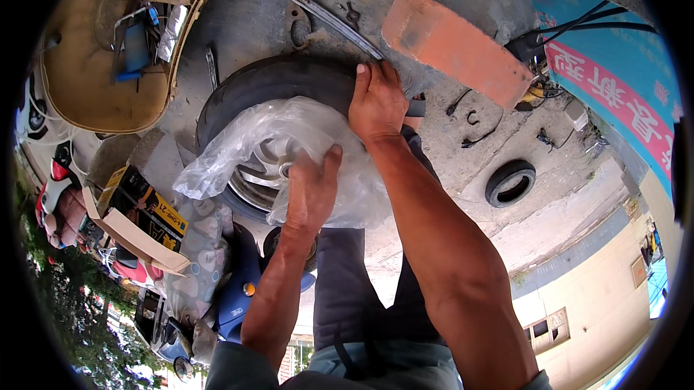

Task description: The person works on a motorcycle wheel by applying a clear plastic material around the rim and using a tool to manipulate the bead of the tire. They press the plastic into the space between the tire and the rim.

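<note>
A scooter wheel stands in front of my legs, its black tire (278, 75) curving around a silver spoked rim (253, 186). Crumpled clear plastic (303, 117) covers much of the wheel's face. My left hand (312, 186) is at the hub with its fingers curled into the plastic and its thumb sticking up; the fingertips are hidden. At the tire's right side, my right hand (379, 101) grips the tread, fingers bent over the outer edge. Beyond the tire, a long metal tire lever (314, 10) lies on the ground.
An orange-red block (455, 50) lies at far right, with a small tire (510, 182) nearer. A tan tray (108, 112) at far left holds tools. A black-and-yellow box (148, 209) and blue scooter (246, 285) are on the left. A blue-and-pink banner (603, 75) hangs right.
</note>
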{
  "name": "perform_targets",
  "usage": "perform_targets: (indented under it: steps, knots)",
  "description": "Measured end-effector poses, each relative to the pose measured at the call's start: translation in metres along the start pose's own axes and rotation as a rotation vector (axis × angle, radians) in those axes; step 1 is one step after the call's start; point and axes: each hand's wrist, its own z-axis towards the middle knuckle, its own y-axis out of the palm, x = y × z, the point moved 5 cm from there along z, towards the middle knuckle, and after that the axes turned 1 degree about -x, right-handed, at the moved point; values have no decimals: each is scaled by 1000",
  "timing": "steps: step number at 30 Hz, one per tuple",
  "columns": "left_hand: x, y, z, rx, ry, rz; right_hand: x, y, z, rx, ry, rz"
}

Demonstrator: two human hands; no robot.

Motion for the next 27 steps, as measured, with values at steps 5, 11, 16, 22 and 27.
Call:
perform_targets:
  steps: [5, 11, 16, 22, 27]
  knots:
    - [26, 4, 38, 19, -439, -197, -4, -2, 0, -4, 7, -20]
    - [14, 13, 42, 192, 244, -49, -4, 0, 3, 42, -32, -4]
    - [6, 18, 34, 124, 55, -116, 1, 1, 1, 55, -44, -38]
    - [2, 23, 5, 179, 43, -198, 0, 1, 3, -22, 7, 27]
    - [-19, 3, -2, 201, 158, -22, -2, -3, 3, 10, -2, 18]
